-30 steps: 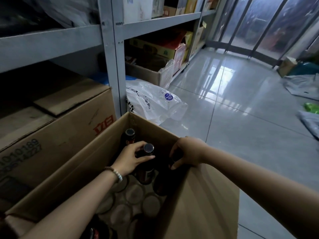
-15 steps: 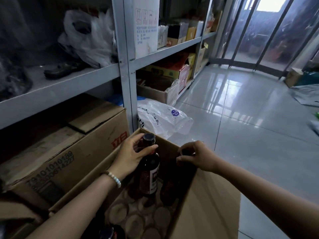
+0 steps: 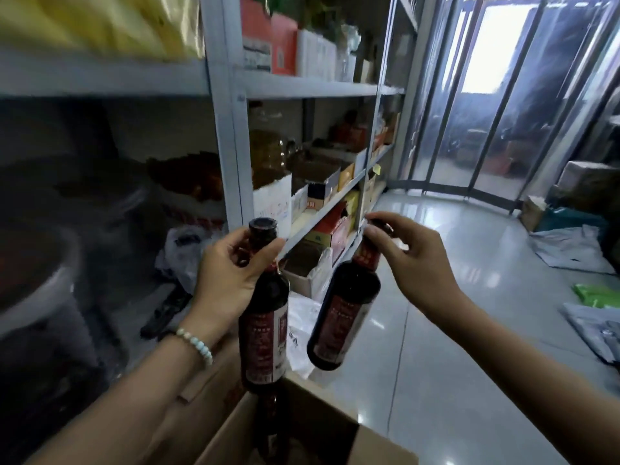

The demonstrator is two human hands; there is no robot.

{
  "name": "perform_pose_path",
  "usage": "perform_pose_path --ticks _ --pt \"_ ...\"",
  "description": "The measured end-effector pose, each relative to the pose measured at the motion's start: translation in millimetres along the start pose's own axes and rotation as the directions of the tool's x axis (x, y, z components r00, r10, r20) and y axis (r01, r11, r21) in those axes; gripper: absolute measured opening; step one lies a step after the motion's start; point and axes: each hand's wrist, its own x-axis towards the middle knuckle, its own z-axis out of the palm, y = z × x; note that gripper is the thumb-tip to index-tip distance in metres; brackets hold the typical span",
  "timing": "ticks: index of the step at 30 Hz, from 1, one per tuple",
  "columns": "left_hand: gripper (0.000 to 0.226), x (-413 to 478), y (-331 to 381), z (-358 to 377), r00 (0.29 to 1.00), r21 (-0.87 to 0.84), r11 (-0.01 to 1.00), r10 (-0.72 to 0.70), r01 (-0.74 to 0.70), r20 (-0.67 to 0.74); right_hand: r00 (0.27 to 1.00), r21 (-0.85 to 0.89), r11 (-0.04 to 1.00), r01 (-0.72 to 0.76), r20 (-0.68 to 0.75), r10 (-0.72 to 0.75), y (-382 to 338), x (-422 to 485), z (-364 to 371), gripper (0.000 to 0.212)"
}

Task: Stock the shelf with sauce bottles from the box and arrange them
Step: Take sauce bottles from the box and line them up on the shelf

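Note:
Two dark sauce bottles with red labels hang in the air above the open cardboard box [image 3: 339, 441]. My left hand [image 3: 231, 273] grips the neck of the left bottle [image 3: 265, 333], which is upright. My right hand [image 3: 412, 263] pinches the cap of the right bottle [image 3: 342, 310], which tilts with its base swung left. Both are in front of the grey metal shelf [image 3: 235, 156], level with its lower boards. The box's inside is mostly hidden by the bottles and my arms.
The shelf holds cartons, jars and bags on several levels, with a dark bucket [image 3: 37, 280] at left. A white plastic bag [image 3: 302, 317] lies on the floor by the shelf. Glossy tiled floor [image 3: 453, 313] stretches right, with boxes and wrappers [image 3: 570, 243] near the glass doors.
Both hands have lifted a bottle each out of the box, up to shelf height. The view has tilted up from the box toward the shelves.

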Motion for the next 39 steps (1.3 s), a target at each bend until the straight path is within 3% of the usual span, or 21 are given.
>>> perform_pose_path --ticks 10,18,21,24,29,39 --pt "0.012 141.0 325.5 20.4 0.99 0.036 0.99 0.14 -0.139 -0.017 0.987 0.11 0.986 0.122 -0.12 -0.108 -278.9 165.7 -115.1 0.014" --pt "0.042 226.6 576.8 2.7 0.955 0.106 0.955 0.284 -0.275 -0.079 0.935 0.156 0.93 0.332 -0.184 -0.303 -479.2 286.4 -174.9 0.009" --pt "0.036 240.3 646.7 -11.5 0.937 0.134 0.942 0.324 -0.307 -0.133 0.917 0.232 0.893 0.386 -0.205 -0.343 -533.8 319.6 -178.4 0.011" --pt "0.024 243.8 705.9 -31.0 0.913 0.127 0.942 0.334 -0.312 -0.236 0.895 0.317 0.84 0.441 -0.228 -0.384 -585.0 342.8 -173.5 0.008" --pt "0.029 233.0 780.9 -78.9 0.877 0.225 0.928 0.359 -0.298 -0.319 0.878 0.472 0.743 0.475 -0.199 -0.435 -662.8 359.8 -150.2 0.01" --pt "0.027 181.6 845.4 -197.4 0.766 0.45 0.868 0.431 -0.208 -0.477 0.878 0.719 0.566 0.403 -0.13 -0.461 -768.9 359.0 -46.7 0.009"
